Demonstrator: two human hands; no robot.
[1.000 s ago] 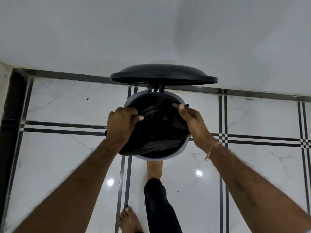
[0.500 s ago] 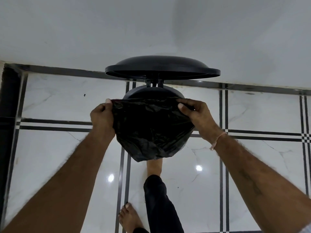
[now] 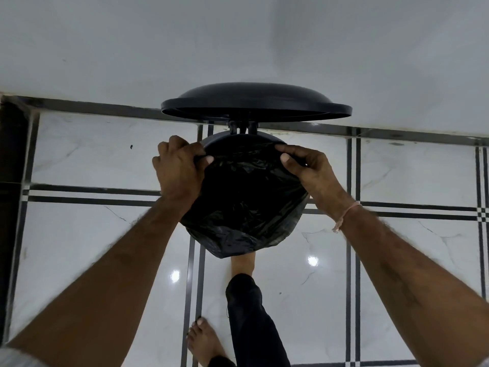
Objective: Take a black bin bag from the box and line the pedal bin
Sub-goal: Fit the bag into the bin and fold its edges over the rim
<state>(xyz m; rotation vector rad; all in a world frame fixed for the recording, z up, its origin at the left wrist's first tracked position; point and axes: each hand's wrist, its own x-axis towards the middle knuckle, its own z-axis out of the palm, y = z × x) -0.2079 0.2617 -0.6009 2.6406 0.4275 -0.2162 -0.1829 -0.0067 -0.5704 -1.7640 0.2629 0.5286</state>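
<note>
The black bin bag (image 3: 243, 205) hangs over the pedal bin (image 3: 243, 140), held up at its top edge. A second ago it sat lower, bunched down in the bin's mouth. Now it is lifted and pulled wide, and it hides nearly all of the bin.

The left hand (image 3: 178, 172) has its grip pinching the bag's edge at 9 o'clock. The right hand (image 3: 308, 170) has its grip pinching the edge at 3 o'clock.

The lid (image 3: 256, 105) stands up at 12 o'clock. A foot (image 3: 242, 262) at 6 o'clock looks to be on the pedal, though the bag hides that spot.

I think the bag's mouth is being opened so it can go over the rim. The bin is not lined yet. The box is not in view.
</note>
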